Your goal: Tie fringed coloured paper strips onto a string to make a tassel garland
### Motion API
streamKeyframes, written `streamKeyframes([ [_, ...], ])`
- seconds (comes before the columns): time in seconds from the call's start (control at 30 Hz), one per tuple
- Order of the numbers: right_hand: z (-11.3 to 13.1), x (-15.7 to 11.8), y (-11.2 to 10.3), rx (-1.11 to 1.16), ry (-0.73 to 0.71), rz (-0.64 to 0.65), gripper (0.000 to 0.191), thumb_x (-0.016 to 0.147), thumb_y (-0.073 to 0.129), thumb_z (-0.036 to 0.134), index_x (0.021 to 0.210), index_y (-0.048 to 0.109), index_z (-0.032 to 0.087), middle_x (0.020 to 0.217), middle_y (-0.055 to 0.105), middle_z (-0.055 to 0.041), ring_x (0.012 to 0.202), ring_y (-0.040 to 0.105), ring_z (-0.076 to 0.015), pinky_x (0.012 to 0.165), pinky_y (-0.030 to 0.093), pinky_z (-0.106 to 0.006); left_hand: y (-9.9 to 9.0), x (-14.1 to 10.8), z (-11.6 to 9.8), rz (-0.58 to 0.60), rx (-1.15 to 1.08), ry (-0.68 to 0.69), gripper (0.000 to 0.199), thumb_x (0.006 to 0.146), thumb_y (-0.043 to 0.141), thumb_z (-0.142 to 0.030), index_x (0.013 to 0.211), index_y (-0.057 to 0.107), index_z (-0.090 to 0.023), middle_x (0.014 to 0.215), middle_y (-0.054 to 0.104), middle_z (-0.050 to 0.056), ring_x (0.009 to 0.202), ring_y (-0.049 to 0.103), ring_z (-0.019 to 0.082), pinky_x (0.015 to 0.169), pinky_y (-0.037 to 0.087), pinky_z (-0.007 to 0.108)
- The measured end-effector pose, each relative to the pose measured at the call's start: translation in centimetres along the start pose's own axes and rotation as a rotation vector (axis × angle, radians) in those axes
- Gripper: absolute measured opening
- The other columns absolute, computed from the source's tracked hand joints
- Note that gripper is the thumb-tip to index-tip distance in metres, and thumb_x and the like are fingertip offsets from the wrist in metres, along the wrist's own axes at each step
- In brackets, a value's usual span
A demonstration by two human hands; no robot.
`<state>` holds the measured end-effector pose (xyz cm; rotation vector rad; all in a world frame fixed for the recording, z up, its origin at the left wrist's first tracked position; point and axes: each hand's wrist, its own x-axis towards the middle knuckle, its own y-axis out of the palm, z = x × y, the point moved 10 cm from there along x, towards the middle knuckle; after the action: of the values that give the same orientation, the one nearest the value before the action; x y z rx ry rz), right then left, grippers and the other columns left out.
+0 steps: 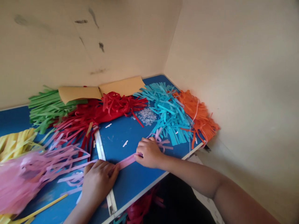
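A pink tissue-paper fringe (126,161), drawn into a narrow band, stretches between my hands just above the blue table. Its left part is gripped by my left hand (99,177), fingers closed over it, with loose lilac strips (73,179) spilling out beside the wrist. At the other end my right hand (149,152) is closed around the band. Pale strips (161,141) fan out beyond that fist. Small white plastic pieces (125,143) lie on the table in front of my hands.
Fringed paper heaps surround the work: pink (21,180), yellow (17,143), green (50,107), red (93,113), turquoise (167,112) and orange (198,112). Tan card sheets (123,86) lean at the back. A pile of small clear pieces (147,116) sits near the turquoise. Walls border the blue table (137,183).
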<state>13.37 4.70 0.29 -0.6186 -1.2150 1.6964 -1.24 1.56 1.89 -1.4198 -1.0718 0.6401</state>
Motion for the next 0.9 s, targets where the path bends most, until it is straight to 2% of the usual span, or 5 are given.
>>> streamKeyframes([
  [0.23, -0.9, -0.8, -3.0, -0.092, 0.074, -0.168, 0.012, 0.085, 0.067, 0.030, 0.090, 0.064, 0.020, 0.095, 0.067, -0.0037, 0.096, 0.054, -0.0221, 0.087, 0.028, -0.040, -1.7, -0.2, -0.4, -0.132, 0.123, -0.026, 0.022, 0.091, 0.053, -0.037, 0.092, 0.069, -0.023, 0.090, 0.071, 0.009, 0.088, 0.063, 0.030, 0.086, 0.038, 0.046],
  [0.33, 1.6, -1.9, -4.4, -0.163, -0.116, -0.267, 0.012, 0.094, 0.056, 0.021, 0.104, 0.063, 0.021, 0.108, 0.067, -0.0055, 0.106, 0.053, -0.0226, 0.096, 0.025, -0.044, -2.5, -0.3, -2.8, -0.163, 0.186, 0.151, 0.019, 0.090, 0.054, -0.021, 0.098, 0.069, -0.029, 0.100, 0.072, 0.005, 0.099, 0.062, 0.030, 0.100, 0.031, 0.053],
  [0.5, 5.0, -2.8, -1.1, -0.184, -0.500, -0.124, 0.024, 0.098, 0.045, 0.014, 0.086, 0.066, 0.019, 0.083, 0.067, -0.0030, 0.082, 0.055, -0.0171, 0.094, 0.029, -0.041, -2.5, 0.1, -4.6, -0.093, 0.136, 0.230, 0.026, 0.089, 0.049, -0.012, 0.090, 0.070, -0.027, 0.085, 0.074, 0.000, 0.097, 0.064, 0.027, 0.104, 0.028, 0.052],
  [0.73, 4.5, -0.8, -0.1, -0.248, -0.561, -0.003, 0.023, 0.096, 0.046, 0.012, 0.083, 0.065, 0.016, 0.083, 0.067, -0.0039, 0.072, 0.054, -0.0161, 0.081, 0.031, -0.039, -2.5, 0.2, -4.6, -0.146, 0.128, 0.182, 0.017, 0.089, 0.054, -0.028, 0.088, 0.070, -0.022, 0.085, 0.075, 0.004, 0.093, 0.064, 0.027, 0.104, 0.032, 0.053],
  [0.9, 7.1, -0.9, -0.1, -0.409, -0.711, 0.163, 0.017, 0.092, 0.053, 0.013, 0.084, 0.067, 0.014, 0.084, 0.069, -0.0077, 0.073, 0.058, -0.0202, 0.085, 0.031, -0.044, -2.3, 0.6, -4.0, -0.086, 0.109, 0.159, 0.016, 0.084, 0.056, -0.025, 0.090, 0.070, -0.023, 0.086, 0.074, 0.005, 0.097, 0.064, 0.028, 0.106, 0.030, 0.056],
])
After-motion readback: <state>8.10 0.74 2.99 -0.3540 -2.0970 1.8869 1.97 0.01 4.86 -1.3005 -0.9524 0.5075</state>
